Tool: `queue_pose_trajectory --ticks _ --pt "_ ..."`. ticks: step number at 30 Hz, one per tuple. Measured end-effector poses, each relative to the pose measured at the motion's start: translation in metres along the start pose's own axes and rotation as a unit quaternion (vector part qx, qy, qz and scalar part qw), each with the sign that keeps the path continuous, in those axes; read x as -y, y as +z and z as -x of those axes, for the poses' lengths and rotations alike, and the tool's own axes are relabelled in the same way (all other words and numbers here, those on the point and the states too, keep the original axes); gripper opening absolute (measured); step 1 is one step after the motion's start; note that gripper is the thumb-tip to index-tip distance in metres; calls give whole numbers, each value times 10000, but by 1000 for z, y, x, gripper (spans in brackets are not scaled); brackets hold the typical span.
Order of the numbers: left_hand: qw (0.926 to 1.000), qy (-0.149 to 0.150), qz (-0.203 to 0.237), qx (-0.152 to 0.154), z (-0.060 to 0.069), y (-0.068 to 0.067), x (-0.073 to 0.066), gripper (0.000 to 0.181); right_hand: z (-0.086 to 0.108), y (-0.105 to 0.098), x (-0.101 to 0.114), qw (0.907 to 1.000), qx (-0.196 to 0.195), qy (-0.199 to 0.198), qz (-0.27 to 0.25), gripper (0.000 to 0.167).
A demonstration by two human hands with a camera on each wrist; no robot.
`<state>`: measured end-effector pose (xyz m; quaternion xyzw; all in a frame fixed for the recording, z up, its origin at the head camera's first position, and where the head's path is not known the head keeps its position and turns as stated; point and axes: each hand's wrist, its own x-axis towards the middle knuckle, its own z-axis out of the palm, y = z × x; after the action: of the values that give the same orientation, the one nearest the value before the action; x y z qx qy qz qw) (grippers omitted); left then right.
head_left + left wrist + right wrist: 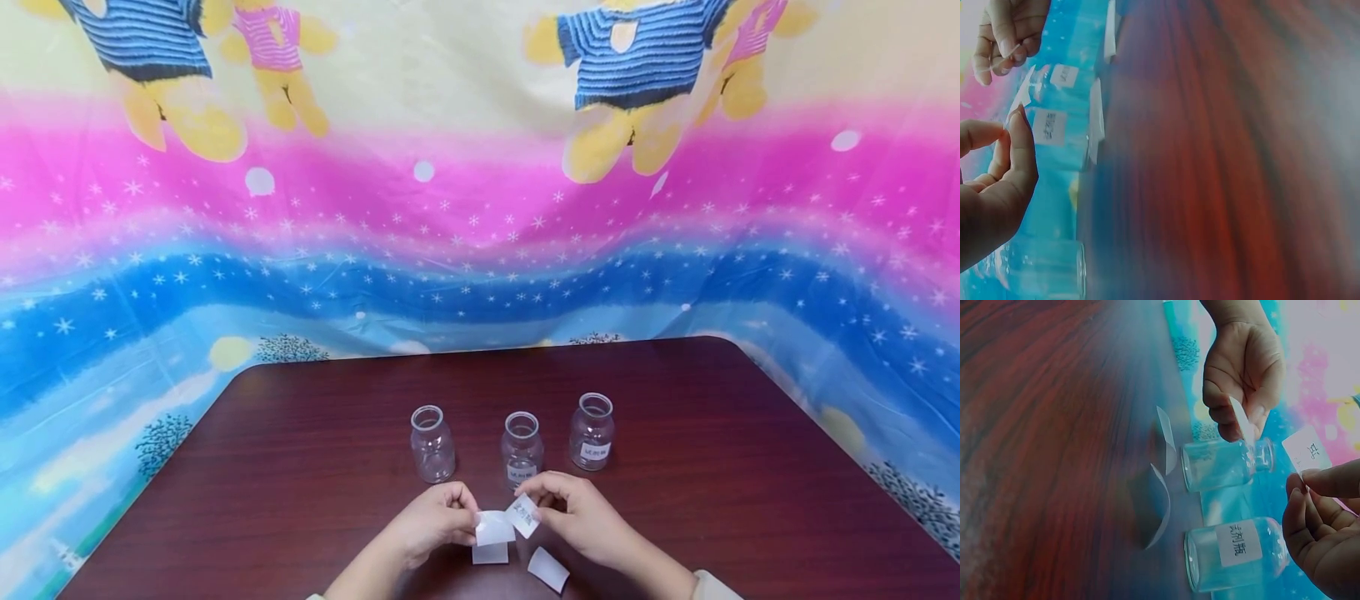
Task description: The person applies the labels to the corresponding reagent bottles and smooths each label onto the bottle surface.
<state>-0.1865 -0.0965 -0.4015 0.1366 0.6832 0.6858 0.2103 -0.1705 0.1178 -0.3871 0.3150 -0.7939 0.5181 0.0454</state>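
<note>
My left hand (pixel 438 518) pinches a blank white backing paper (pixel 495 527) by its left edge. Between thumb and fingertips, my right hand (pixel 581 512) holds a white label sticker (pixel 523 515) printed with dark characters. Label and paper are side by side in the head view, apart in the right wrist view. Just behind the hands stands a clear glass bottle (pixel 522 446) bearing a similar label, also seen in the right wrist view (pixel 1238 547). Another labelled glass bottle (pixel 592 433) is to its right. The left glass bottle (pixel 432 446) shows no label.
On the dark wood table (pixel 300 467) lie two small white paper pieces: one piece (pixel 491 554) below the left hand's paper, and a curled piece (pixel 549 570) nearer the right forearm. A printed cloth (pixel 480 208) hangs behind the table and along its sides.
</note>
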Motion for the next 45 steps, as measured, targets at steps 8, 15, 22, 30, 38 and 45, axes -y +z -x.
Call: queue_pose_trajectory --ticks 8,15,22,30,38,45 --pt "9985 -230 -502 -51 13 -16 3 8 -11 9 0 9986 137 512 -13 28" --pt "9953 -443 -852 -130 18 -25 8 10 -20 16 -4 9968 214 768 -43 17" --pt "9912 -499 -1219 -162 23 -32 14 10 -27 25 -11 9961 294 826 62 15" --pt "9856 -503 -1596 -249 26 -43 12 9 -32 33 -13 9961 335 810 50 14" --pt "9825 -240 -1796 -435 27 -53 6 13 -45 51 -11 9950 304 937 -148 14" --pt "9835 393 -1607 -735 21 -55 -3 20 -61 65 -8 9969 251 739 -108 13"
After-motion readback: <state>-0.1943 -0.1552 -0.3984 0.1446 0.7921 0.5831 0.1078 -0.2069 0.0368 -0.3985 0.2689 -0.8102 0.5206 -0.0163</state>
